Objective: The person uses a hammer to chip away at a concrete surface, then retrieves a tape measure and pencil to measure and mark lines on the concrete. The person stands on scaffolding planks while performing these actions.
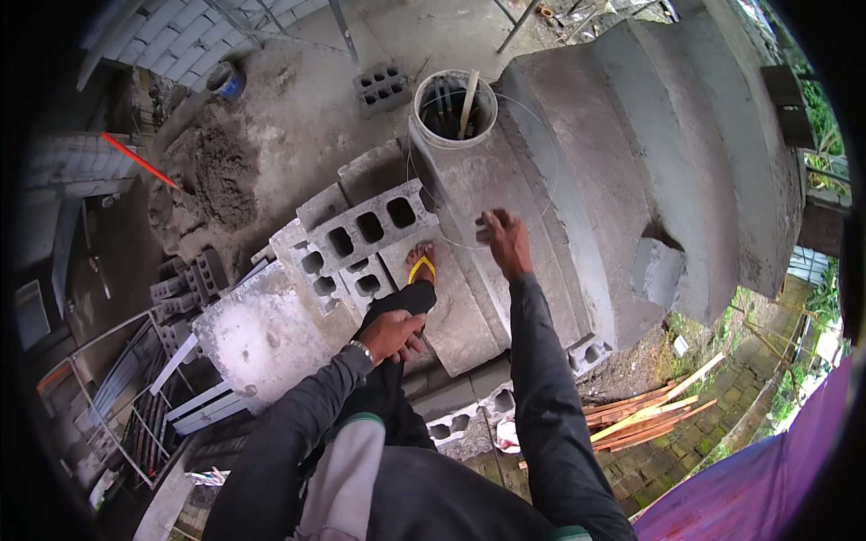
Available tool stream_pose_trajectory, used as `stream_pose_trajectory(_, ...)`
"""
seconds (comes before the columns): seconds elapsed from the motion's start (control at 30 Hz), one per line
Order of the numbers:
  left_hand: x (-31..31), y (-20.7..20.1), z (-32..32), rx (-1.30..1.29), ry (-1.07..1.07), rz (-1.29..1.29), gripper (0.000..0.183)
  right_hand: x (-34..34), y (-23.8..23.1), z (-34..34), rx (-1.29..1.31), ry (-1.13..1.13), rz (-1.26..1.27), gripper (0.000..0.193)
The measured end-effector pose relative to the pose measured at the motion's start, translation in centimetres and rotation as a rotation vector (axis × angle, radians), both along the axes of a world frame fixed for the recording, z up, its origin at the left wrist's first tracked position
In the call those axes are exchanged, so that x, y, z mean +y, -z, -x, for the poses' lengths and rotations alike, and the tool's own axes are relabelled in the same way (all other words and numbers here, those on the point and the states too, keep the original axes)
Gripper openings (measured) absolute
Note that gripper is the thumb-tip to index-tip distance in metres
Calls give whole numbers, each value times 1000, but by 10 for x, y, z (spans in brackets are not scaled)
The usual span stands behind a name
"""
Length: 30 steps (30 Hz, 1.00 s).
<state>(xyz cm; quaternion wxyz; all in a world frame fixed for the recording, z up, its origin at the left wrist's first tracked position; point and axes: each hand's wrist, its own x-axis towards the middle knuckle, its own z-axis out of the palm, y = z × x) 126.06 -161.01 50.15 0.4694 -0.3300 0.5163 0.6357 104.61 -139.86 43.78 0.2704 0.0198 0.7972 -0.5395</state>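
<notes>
My left hand, with a metal band at its wrist, hovers by my dark-trousered leg. Its fingers are loosely bent and apart, with nothing seen in them. My right hand reaches forward over the concrete steps, fingers part-curled and spread; I make out nothing held. Ahead of it, a white bucket stands on a step with several tools and a pale wooden stick inside. A thin pale loop runs from the bucket towards my right hand; its kind is unclear. A hollow concrete block lies left of my sandalled foot.
Concrete stairs curve away to the right, with a loose block piece on them. Back left, a mortar heap has a red handle by it. Another hollow block stands behind. Wooden strips lie lower right.
</notes>
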Motion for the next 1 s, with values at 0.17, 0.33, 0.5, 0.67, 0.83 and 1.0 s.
stream_pose_trajectory(0.17, 0, 17, 50, -103, -77, 55, 52, -81, 70, 156, 229, 21, -92, 46)
stream_pose_trajectory(0.33, 4, 23, 86, -160, -147, 48, 45, -123, 170, 257, 178, 154, -228, 35)
stream_pose_trajectory(0.5, 6, 29, 102, -180, -251, -39, 42, -142, 220, 280, -54, 153, 44, 30)
stream_pose_trajectory(0.67, 9, 31, 117, -231, -245, -65, 38, -135, 234, 288, -269, 227, 139, 23)
stream_pose_trajectory(0.83, 18, 36, 112, -277, -331, -35, 35, -151, 185, 272, -18, 78, -218, 23)
stream_pose_trajectory(1.0, 3, 76, 109, -98, -340, 326, 24, -134, 149, 231, 471, 86, -246, 32)
